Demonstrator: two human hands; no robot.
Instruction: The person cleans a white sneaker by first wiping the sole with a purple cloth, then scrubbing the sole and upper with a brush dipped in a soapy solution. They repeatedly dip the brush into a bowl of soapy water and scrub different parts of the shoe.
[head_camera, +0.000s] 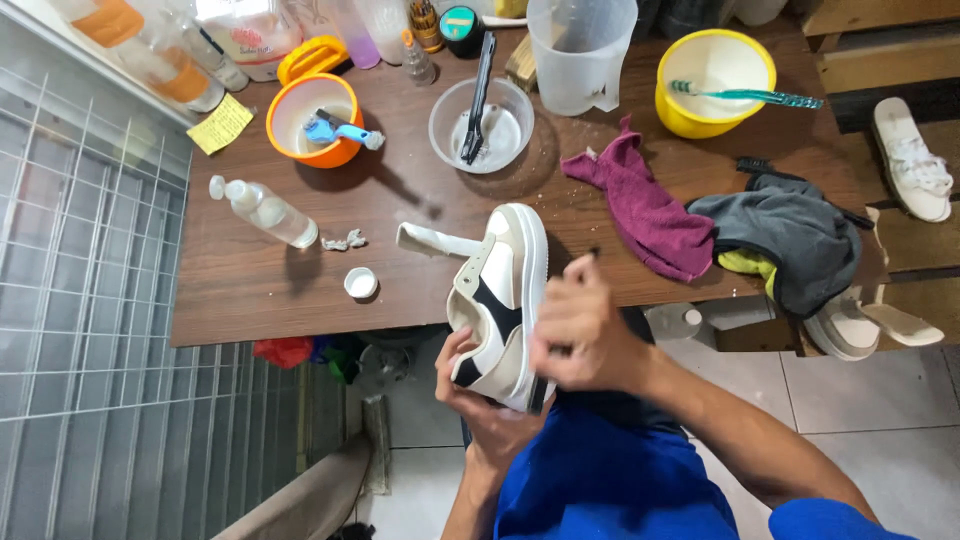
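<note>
My left hand (478, 400) grips a cream and black platform sandal (502, 300) from below, holding it on its side over my lap. The sandal's loose strap (432, 241) sticks out to the left over the table edge. My right hand (585, 330) presses against the thick sole on the sandal's right side, fingers curled; whether it holds something small is hidden.
The brown table (250, 285) carries an orange bowl with a blue brush (315, 120), a clear bowl with a black brush (481, 125), a yellow bowl with a toothbrush (712, 82), a clear jug (579, 52), a lying bottle (265, 211), its cap (360, 283), a maroon rag (650, 210) and a grey cloth (785, 235). More sandals (912, 160) lie at right.
</note>
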